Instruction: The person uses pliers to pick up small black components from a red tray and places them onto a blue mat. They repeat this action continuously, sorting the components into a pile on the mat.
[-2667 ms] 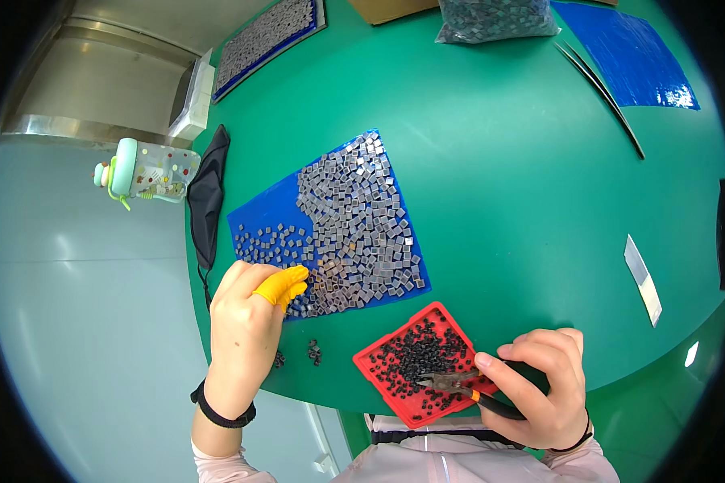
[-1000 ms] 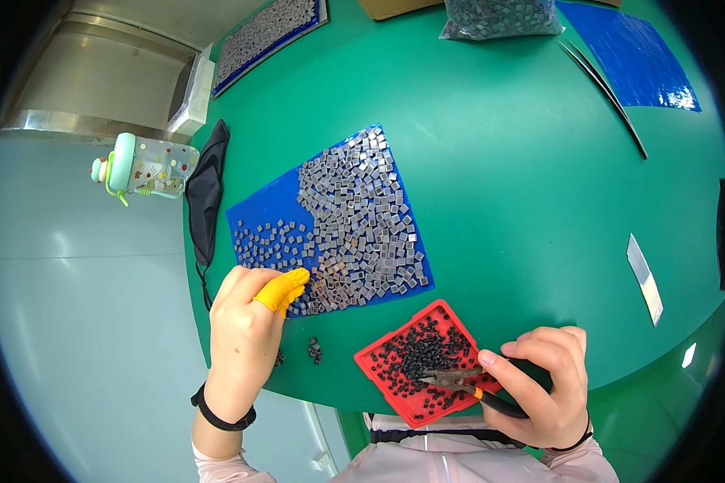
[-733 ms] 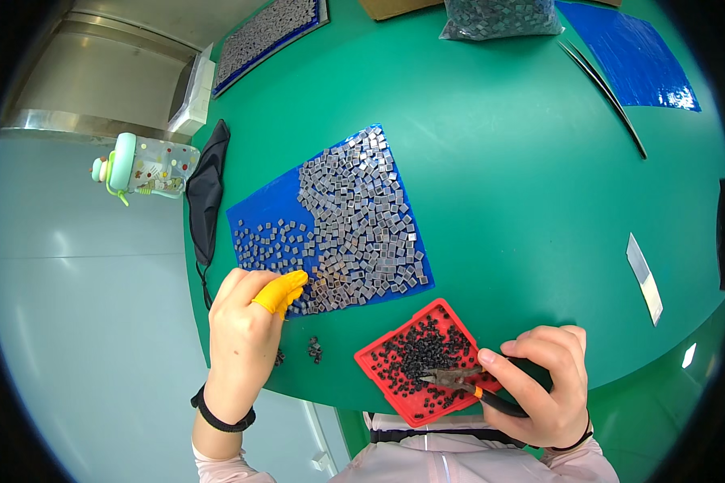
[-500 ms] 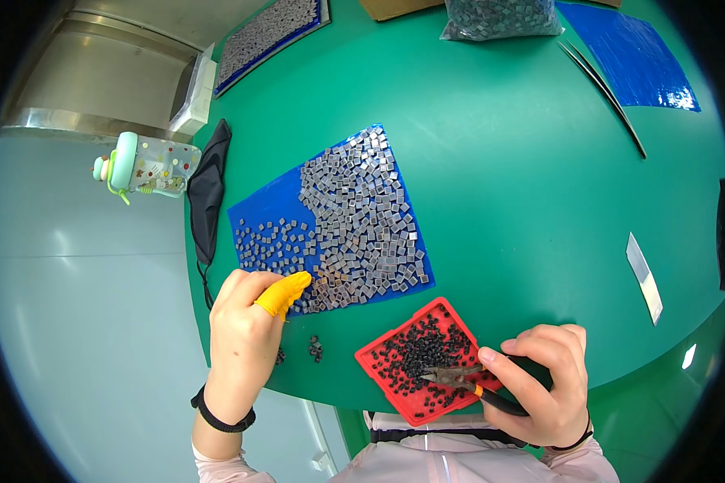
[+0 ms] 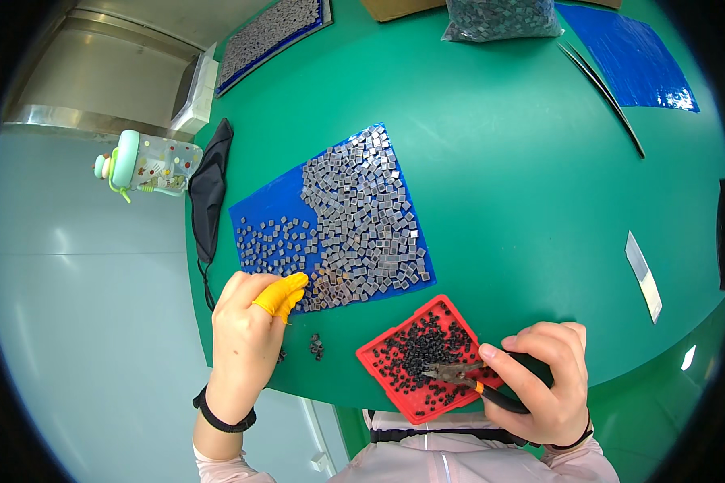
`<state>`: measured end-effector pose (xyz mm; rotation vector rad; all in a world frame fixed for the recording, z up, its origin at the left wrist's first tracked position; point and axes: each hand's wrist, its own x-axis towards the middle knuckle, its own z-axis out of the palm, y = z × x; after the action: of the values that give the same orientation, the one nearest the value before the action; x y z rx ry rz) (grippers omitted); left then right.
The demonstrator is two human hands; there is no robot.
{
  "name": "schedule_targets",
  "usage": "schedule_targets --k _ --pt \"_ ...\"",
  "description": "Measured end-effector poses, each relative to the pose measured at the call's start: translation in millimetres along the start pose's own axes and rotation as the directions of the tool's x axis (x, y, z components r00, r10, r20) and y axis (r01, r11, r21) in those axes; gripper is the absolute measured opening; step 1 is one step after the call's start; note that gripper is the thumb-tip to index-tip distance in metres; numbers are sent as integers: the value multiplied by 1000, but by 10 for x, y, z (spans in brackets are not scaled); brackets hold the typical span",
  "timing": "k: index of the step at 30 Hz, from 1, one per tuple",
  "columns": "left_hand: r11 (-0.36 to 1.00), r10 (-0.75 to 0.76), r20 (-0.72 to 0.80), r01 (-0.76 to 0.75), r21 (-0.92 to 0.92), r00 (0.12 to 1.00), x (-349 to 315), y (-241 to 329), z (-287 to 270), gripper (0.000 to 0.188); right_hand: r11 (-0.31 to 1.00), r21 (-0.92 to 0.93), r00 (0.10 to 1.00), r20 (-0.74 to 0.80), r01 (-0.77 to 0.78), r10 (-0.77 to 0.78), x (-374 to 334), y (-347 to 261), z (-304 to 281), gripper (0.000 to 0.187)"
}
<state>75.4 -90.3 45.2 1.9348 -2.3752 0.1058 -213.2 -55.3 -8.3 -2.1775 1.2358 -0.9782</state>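
Note:
My left hand [image 5: 246, 326] is closed over the near left edge of a blue sheet [image 5: 276, 201], yellow finger covers [image 5: 280, 296] on its fingertips. What its fingers pinch, if anything, is hidden. Many small grey square pieces [image 5: 366, 213] lie on the sheet, dense on the right and loose on the left. My right hand [image 5: 544, 386] holds a pair of black-and-orange-handled cutting pliers [image 5: 459, 374]. The jaws sit over a red tray [image 5: 376, 369] with small black parts [image 5: 427, 346] in it. A small dark cluster of pieces [image 5: 316, 347] rests between my left hand and the tray.
Left of the sheet lie a black face mask [image 5: 209, 189] and a clear bottle [image 5: 157, 163]. Another loaded sheet [image 5: 270, 36] is at the far left, a bag of pieces [image 5: 503, 18] at the back. Tweezers [image 5: 606, 101], a blue sheet [image 5: 632, 56] and a blade [image 5: 643, 278] lie right.
My left hand's yellow-covered fingertips have shifted very slightly to the left. The right hand and the pliers stay nearly where they were over the red tray.

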Motion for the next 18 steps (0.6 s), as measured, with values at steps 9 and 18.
schedule_targets --k 9,18 --pt "999 20 8 -20 -50 1000 -24 -6 -13 29 1000 -12 1000 -2 -8 8 11 -12 3 58" --pt "998 -50 -7 49 -31 999 -104 -27 -13 32 1000 -12 1000 -9 -8 8 2 -9 12 59"
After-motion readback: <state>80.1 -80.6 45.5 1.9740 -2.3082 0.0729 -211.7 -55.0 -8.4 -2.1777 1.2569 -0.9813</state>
